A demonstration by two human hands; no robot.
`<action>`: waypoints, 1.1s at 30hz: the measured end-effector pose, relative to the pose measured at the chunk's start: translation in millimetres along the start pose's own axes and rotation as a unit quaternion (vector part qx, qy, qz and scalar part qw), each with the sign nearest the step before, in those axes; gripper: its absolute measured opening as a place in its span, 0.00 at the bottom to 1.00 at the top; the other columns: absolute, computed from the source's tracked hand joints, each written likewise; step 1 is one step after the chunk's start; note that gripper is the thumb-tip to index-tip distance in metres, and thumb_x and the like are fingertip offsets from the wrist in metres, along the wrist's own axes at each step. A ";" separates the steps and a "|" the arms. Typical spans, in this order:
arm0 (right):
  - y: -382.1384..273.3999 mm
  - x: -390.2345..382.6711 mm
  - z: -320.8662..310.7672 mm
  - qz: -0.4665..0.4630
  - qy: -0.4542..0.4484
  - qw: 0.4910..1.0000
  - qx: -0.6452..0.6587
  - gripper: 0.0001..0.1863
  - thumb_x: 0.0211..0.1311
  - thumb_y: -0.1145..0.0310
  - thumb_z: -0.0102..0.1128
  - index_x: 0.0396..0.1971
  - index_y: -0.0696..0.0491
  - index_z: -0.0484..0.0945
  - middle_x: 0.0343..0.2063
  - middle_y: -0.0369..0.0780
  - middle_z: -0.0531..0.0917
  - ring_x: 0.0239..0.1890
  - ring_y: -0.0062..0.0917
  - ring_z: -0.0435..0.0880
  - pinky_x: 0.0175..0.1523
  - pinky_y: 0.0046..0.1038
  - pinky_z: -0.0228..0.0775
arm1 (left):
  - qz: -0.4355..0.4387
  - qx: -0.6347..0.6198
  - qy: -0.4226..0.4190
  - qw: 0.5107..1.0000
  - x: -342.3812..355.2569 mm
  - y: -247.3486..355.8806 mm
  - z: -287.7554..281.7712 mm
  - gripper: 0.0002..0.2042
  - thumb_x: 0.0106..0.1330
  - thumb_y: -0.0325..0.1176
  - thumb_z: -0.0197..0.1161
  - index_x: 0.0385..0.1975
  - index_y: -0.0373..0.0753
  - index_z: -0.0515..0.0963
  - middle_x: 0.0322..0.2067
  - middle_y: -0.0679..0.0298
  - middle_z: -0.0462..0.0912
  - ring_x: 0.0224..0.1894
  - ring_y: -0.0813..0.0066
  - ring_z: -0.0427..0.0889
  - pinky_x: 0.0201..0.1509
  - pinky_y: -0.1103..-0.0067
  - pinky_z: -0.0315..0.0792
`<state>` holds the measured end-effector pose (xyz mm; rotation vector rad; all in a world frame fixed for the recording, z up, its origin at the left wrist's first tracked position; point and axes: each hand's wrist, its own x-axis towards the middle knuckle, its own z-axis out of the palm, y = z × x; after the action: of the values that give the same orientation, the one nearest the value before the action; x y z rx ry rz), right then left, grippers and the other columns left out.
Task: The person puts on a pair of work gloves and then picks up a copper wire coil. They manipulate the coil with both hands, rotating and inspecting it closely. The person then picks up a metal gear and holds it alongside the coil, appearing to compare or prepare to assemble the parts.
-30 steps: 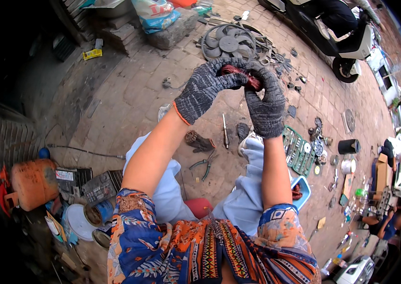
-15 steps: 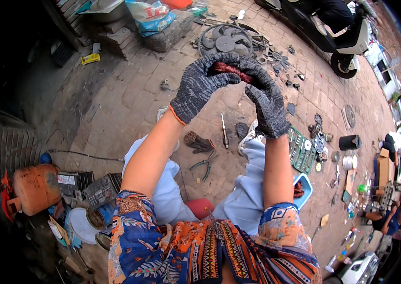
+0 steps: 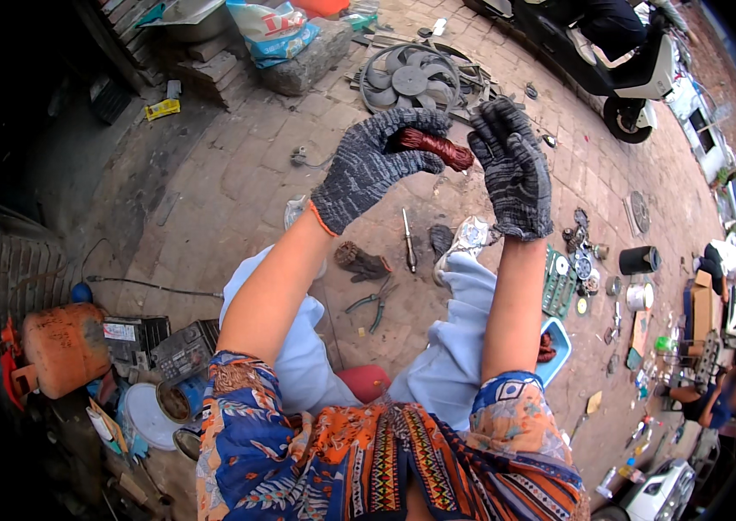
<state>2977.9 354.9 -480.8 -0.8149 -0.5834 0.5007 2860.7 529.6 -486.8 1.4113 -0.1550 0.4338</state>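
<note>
My left hand (image 3: pixel 376 161), in a dark knitted glove with an orange cuff, is closed on a reddish-brown coiled wire bundle (image 3: pixel 433 149). My right hand (image 3: pixel 511 169), also gloved, is apart from the bundle, just to its right, with the fingers straightened. Below them on the pavers lie a screwdriver-like tool (image 3: pixel 409 239), pliers (image 3: pixel 372 308) and a spare dark glove (image 3: pixel 363 260). A blue tray (image 3: pixel 556 352) with more reddish bundles sits by my right forearm.
A large fan (image 3: pixel 407 78) and loose parts lie ahead. A green tool case (image 3: pixel 559 295) is right. An orange tank (image 3: pixel 64 347), batteries (image 3: pixel 133 343) and buckets crowd the lower left. A person on a scooter (image 3: pixel 620 87) is upper right; more people are at the far right.
My right hand has let go of the wire bundle and moved right, its fingers opening out. The bundle stays in my left hand, more of it now showing.
</note>
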 end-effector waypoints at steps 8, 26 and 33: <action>6.2 -10.6 24.3 0.092 -0.004 0.949 -0.300 0.19 0.57 0.66 0.61 0.47 0.59 0.75 0.39 0.37 0.79 0.41 0.18 0.76 0.49 0.21 0.69 | 0.031 0.029 0.025 0.999 -1.0 0.4 -2.1 0.24 0.51 0.17 0.65 0.51 0.32 0.70 0.47 0.59 0.77 0.50 0.73 0.75 0.54 0.77 0.72; 19.7 -18.0 37.7 -0.116 0.036 0.920 -0.373 0.21 0.49 0.77 0.66 0.46 0.57 0.74 0.43 0.39 0.80 0.46 0.23 0.77 0.53 0.25 0.67 | 0.011 -0.035 0.033 0.999 -0.6 12.3 -2.2 0.20 0.58 0.24 0.62 0.51 0.32 0.70 0.46 0.61 0.77 0.48 0.75 0.75 0.54 0.79 0.70; 19.2 -17.1 43.5 -0.208 0.017 0.816 -0.539 0.20 0.46 0.73 0.69 0.42 0.55 0.78 0.40 0.39 0.81 0.44 0.25 0.79 0.52 0.27 0.67 | -0.070 -0.109 0.032 0.991 -1.3 9.5 -7.1 0.14 0.65 0.30 0.55 0.48 0.32 0.73 0.42 0.62 0.78 0.43 0.78 0.77 0.48 0.79 0.74</action>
<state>2933.4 378.4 -476.9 -1.7094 -0.9984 -0.3296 2854.8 537.2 -479.7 1.1843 -0.0490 0.3341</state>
